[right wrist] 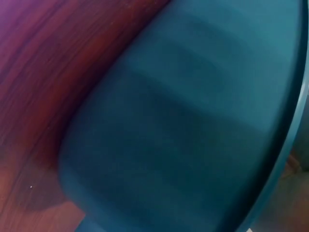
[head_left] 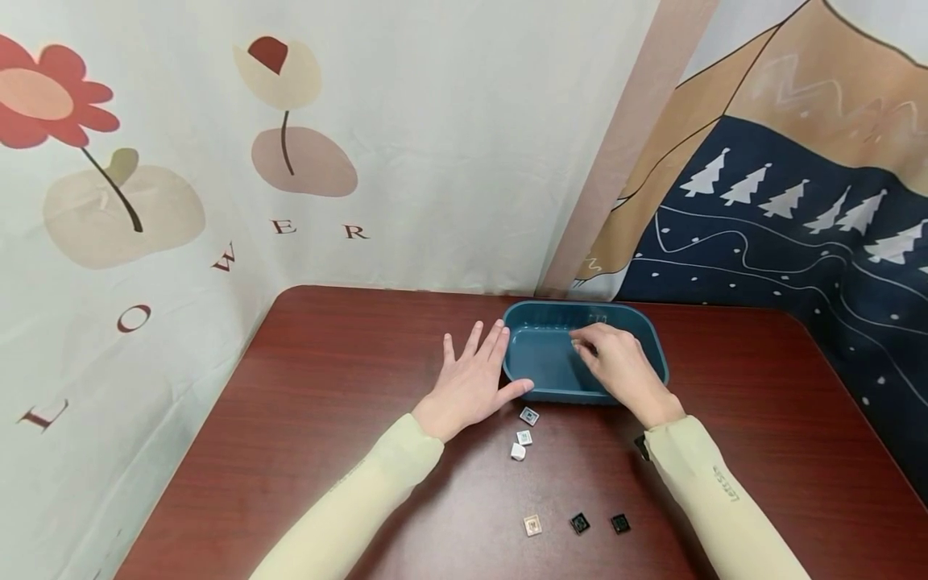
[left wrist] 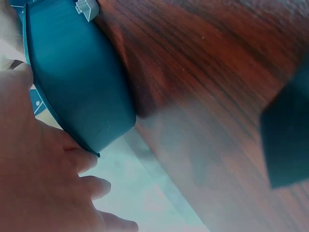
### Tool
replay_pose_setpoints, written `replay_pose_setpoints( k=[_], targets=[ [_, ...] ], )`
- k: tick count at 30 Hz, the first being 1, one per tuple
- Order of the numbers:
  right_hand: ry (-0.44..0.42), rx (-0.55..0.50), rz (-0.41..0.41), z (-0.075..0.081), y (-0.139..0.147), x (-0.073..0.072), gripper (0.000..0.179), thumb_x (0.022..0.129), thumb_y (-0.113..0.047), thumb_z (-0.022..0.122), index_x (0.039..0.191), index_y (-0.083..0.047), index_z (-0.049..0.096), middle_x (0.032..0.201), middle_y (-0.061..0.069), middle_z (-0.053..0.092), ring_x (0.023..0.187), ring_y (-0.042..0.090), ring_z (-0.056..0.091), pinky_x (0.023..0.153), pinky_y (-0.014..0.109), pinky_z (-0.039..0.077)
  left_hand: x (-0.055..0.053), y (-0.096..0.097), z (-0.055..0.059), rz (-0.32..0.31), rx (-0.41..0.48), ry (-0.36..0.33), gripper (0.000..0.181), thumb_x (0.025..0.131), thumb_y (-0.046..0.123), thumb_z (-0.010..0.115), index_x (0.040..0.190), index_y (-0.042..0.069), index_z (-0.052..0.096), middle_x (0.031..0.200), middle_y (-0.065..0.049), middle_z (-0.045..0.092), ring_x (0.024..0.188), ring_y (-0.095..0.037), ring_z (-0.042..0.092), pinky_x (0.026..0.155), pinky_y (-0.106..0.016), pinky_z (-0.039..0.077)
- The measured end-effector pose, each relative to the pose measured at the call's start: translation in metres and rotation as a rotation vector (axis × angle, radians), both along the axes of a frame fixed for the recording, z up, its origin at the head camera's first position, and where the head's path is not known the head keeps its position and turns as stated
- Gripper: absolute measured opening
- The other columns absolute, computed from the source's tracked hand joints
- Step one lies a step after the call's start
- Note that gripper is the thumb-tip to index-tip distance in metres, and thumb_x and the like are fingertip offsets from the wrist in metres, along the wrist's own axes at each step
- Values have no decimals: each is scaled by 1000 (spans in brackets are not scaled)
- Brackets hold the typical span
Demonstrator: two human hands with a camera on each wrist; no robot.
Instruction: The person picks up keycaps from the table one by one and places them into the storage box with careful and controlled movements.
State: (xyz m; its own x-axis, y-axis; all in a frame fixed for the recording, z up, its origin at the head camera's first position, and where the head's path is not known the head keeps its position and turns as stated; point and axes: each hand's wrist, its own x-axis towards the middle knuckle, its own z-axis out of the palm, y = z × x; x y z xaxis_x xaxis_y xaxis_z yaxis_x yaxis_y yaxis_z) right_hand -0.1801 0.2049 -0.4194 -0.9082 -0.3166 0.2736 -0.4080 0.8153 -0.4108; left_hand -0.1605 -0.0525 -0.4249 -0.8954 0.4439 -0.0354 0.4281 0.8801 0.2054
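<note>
A blue rectangular plastic tub stands near the back edge of the table. My left hand is spread against its left end, fingers straight, the thumb at the front rim; the left wrist view shows the fingertips at the rim. Over the tub's right half reaches my right hand, fingers bent in towards the thumb. Whether something small sits between them is hidden. In front of the tub lie small square keycaps: a grey one, two white ones, a beige one and two black ones.
Another small black piece shows partly beside the right sleeve. The tub and keycaps lie on a dark red wooden table. Behind it hang a pale flower-printed curtain and a dark blue cloth with printed trees.
</note>
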Motion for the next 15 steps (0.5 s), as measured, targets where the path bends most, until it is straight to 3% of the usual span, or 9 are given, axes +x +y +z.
replay_pose_setpoints(
  k=[7, 15],
  targets=[
    [-23, 54, 8, 1, 2, 2, 36, 95, -9, 76, 129, 1, 70, 129, 21, 68, 115, 37, 67, 97, 54, 54, -1, 0, -2, -1, 12, 5, 95, 99, 74, 40, 165, 9, 22, 173, -5, 15, 159, -33, 9, 118, -74, 8],
    [81, 70, 0, 9, 5, 22, 43, 96, -22, 76, 134, -4, 68, 135, 17, 67, 123, 38, 64, 98, 57, 53, -1, 0, -2, -1, 9, 0, 95, 99, 75, 39, 165, 9, 21, 173, -5, 14, 159, -33, 8, 117, -74, 8]
  ],
)
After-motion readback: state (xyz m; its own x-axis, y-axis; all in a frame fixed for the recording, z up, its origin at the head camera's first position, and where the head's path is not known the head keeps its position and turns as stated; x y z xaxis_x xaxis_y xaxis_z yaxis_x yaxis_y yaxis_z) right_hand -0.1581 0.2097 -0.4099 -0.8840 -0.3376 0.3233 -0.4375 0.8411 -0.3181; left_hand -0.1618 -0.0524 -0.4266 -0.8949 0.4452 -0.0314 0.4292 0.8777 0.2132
